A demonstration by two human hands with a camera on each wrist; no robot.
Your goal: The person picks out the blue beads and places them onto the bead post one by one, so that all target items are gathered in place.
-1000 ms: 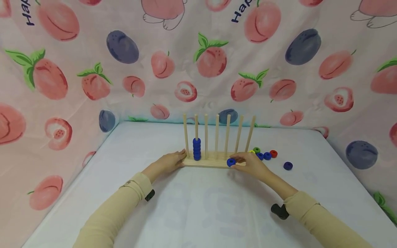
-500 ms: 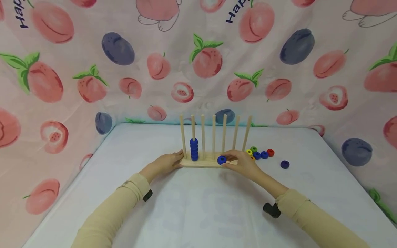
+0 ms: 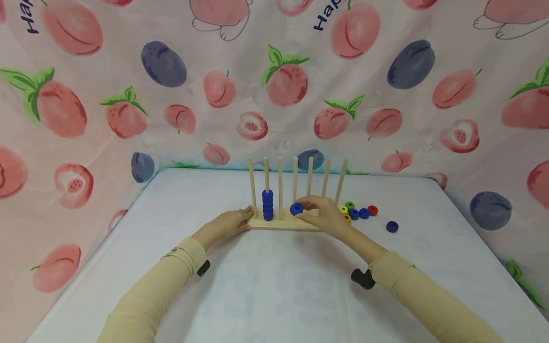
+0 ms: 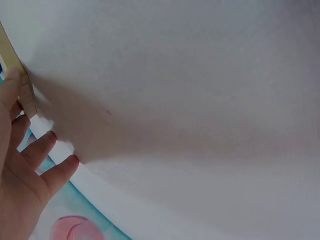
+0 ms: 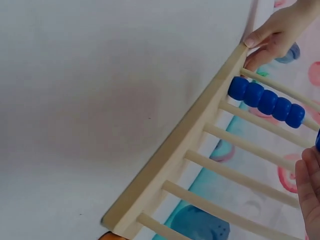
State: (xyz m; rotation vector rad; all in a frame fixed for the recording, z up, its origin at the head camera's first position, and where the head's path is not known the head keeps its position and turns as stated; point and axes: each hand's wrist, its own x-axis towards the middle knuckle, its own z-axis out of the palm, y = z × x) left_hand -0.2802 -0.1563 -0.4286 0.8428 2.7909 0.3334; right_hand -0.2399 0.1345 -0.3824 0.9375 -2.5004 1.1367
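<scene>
While the left hand (image 3: 227,224) grips the left end of the wooden base (image 3: 274,226), here in the head view the right hand (image 3: 323,214) pinches a blue bead (image 3: 293,211) between thumb and fingers! That bead is up off the table (image 3: 257,286), right in front of the fourth rod from the left, and whether it touches the rod I cannot tell. Seven rods stand upright, and the second from the left carries a stack of five blue beads (image 3: 268,206). Off to the right, a loose cluster: yellow bead (image 3: 343,209), green bead (image 3: 350,205), orange bead (image 3: 348,219), two more blues and a red bead (image 3: 372,210), with a dark purple bead (image 3: 392,226) lying apart, farther right.

Over to the left wrist: thumb on the base's end, other fingers spread beside it.

And the right wrist: only fingertips show at the edge, a sliver of blue bead beside them, while across the way the left hand clasps the base's far end, next to the five-bead stack!
</scene>
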